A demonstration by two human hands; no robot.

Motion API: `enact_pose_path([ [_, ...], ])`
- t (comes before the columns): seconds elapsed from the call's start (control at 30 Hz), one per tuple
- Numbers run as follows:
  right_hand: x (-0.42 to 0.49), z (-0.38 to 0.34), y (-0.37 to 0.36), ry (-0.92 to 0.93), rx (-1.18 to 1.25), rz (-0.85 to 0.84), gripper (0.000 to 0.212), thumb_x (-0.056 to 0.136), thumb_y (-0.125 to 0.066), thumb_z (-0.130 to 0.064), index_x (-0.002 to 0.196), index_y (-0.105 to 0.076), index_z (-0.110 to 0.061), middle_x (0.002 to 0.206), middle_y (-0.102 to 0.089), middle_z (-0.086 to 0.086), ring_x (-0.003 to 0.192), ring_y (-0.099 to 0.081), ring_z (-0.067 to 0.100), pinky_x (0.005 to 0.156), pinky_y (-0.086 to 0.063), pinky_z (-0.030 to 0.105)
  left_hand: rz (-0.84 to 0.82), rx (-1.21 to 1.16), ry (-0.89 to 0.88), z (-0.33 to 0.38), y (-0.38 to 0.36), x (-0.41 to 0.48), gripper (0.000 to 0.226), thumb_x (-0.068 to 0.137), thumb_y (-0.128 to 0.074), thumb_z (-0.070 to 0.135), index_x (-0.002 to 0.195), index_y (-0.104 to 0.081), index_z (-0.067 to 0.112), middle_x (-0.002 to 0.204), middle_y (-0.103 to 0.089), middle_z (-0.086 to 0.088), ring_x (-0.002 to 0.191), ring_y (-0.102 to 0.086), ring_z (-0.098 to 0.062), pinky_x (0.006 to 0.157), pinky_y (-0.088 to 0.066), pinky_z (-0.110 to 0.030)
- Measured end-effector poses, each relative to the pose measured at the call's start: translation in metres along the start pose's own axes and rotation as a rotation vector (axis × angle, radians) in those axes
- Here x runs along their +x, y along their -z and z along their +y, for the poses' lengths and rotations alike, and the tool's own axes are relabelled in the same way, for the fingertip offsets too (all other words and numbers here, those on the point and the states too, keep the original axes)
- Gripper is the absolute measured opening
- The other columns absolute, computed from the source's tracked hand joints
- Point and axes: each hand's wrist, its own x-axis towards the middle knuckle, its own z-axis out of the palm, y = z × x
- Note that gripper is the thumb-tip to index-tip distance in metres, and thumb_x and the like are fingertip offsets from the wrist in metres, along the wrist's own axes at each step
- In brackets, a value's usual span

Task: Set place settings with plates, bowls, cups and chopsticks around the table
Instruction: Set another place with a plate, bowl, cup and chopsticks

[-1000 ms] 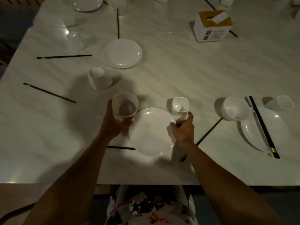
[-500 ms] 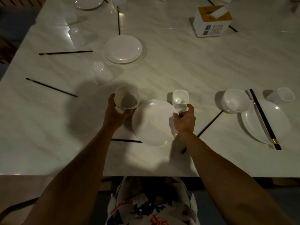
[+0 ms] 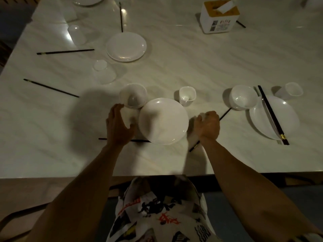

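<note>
**Place setting nears completion:** A person at the near edge of a pale marble-patterned table (image 3: 174,63) puts together one seat's setting. A round, glossy white plate (image 3: 164,121) lies flat between the two hands.

The left hand (image 3: 118,126) is spread, its fingers (image 3: 116,109) apart and relaxed. It sits just beside a deep white bowl (image 3: 133,97) standing upright at the plate's far-left rim. Whether the fingertips touch the bowl cannot be told.

The right hand (image 3: 208,125) hovers, fingers curled, over a loose black chopstick (image 3: 225,113) lying aslant to the plate's right. The blur hides whether it grips the stick.

A small white square-mouthed cup (image 3: 187,95) stands just beyond the plate. A second black chopstick (image 3: 142,141) lies crosswise, one end tucked under the plate's near rim.

The crockery for this seat appears to be placed, so the step in hand looks to be the chopsticks. The next move would be to gather the two scattered sticks and lay them as a pair. That would match the finished setting to the right, where paired black chopsticks (image 3: 272,116) rest across a second white plate (image 3: 286,123). The pieces are plain, white and shiny under dim light.
</note>
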Motion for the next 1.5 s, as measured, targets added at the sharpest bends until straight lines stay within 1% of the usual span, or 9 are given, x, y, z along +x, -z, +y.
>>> enact_pose_path([
  [0.17,-0.017,0.032,0.013,-0.153,-0.174,-0.051,0.039,0.091,-0.059,-0.032,0.114,-0.05,-0.002,0.112,-0.061,0.016,0.101,-0.063,0.035,0.076,-0.048,0.037,-0.189,0.262,-0.128,-0.032,0.003,-0.044,0.041,0.069,-0.061,0.03,0.105,-0.065,0.012,0.114,-0.061,-0.007,0.114,-0.048,-0.03,0.091,-0.036,-0.042],
  [0.33,-0.024,0.035,0.017,-0.125,-0.188,-0.065,0.028,0.094,-0.052,-0.023,0.114,-0.052,-0.003,0.107,-0.064,0.019,0.097,-0.064,0.037,0.077,-0.053,0.04,-0.315,0.436,-0.256,-0.031,-0.005,-0.047,0.029,0.079,-0.058,0.024,0.101,-0.074,0.014,0.109,-0.064,-0.007,0.113,-0.048,-0.033,0.091,-0.036,-0.043],
  [0.6,-0.045,0.029,0.014,-0.027,-0.052,-0.1,0.026,0.096,-0.05,-0.02,0.103,-0.062,0.002,0.104,-0.064,0.019,0.096,-0.064,0.033,0.077,-0.052,0.035,-0.302,0.539,-0.5,-0.032,0.012,-0.048,0.014,0.078,-0.076,0.014,0.092,-0.072,0.015,0.089,-0.055,-0.008,0.086,-0.056,-0.033,0.071,-0.045,-0.042],
  [0.73,-0.067,0.009,0.019,0.094,0.173,-0.043,0.025,0.099,-0.047,-0.016,0.116,-0.058,-0.002,0.111,-0.057,0.012,0.095,-0.057,0.021,0.079,-0.04,0.022,-0.232,0.515,-0.605,-0.048,0.034,-0.054,0.014,0.084,-0.062,0.014,0.095,-0.071,0.013,0.082,-0.054,-0.009,0.075,-0.057,-0.033,0.066,-0.044,-0.04],
  [0.9,-0.075,-0.031,0.002,0.25,0.16,-0.275,0.022,0.094,-0.056,-0.016,0.111,-0.066,-0.008,0.104,-0.065,0.008,0.092,-0.063,0.021,0.08,-0.048,0.025,-0.181,0.454,-0.683,-0.023,0.047,-0.033,0.022,0.089,-0.052,0.016,0.098,-0.071,0.011,0.084,-0.056,-0.01,0.072,-0.056,-0.031,0.064,-0.044,-0.037],
  [1.03,-0.065,-0.052,-0.01,0.18,-0.013,-0.439,0.012,0.085,-0.062,-0.018,0.083,-0.069,-0.008,0.079,-0.065,0.006,0.078,-0.064,0.023,0.064,-0.045,0.026,-0.232,0.395,-0.76,0.015,0.038,-0.015,0.016,0.09,-0.058,0.014,0.101,-0.07,0.01,0.089,-0.057,-0.011,0.075,-0.057,-0.028,0.059,-0.047,-0.035],
  [1.13,-0.06,-0.055,-0.013,0.063,-0.027,-0.535,0.017,0.078,-0.067,-0.017,0.087,-0.07,-0.003,0.077,-0.063,0.005,0.071,-0.06,0.02,0.052,-0.04,0.021,-0.384,0.412,-0.846,0.03,0.019,-0.006,0.018,0.092,-0.051,0.016,0.098,-0.066,0.009,0.089,-0.057,-0.011,0.076,-0.059,-0.024,0.058,-0.05,-0.034],
  [1.33,-0.049,-0.053,-0.019,0.023,-0.035,-0.58,0.02,0.074,-0.073,-0.016,0.09,-0.072,-0.004,0.08,-0.065,0.005,0.067,-0.059,0.016,0.057,-0.045,0.022,-0.659,0.456,-0.824,0.035,-0.014,0.013,0.02,0.094,-0.06,0.018,0.112,-0.062,0.012,0.102,-0.057,-0.009,0.082,-0.055,-0.015,0.065,-0.048,-0.025],
  [1.5,-0.042,-0.052,-0.024,0.011,0.007,-0.6,0.016,0.081,-0.07,-0.02,0.092,-0.074,-0.008,0.08,-0.067,0.004,0.065,-0.062,0.013,0.057,-0.047,0.02,-0.717,0.428,-0.711,0.042,-0.032,0.031,0.029,0.094,-0.06,0.02,0.12,-0.06,0.008,0.112,-0.058,-0.004,0.096,-0.057,-0.014,0.09,-0.049,-0.03],
])
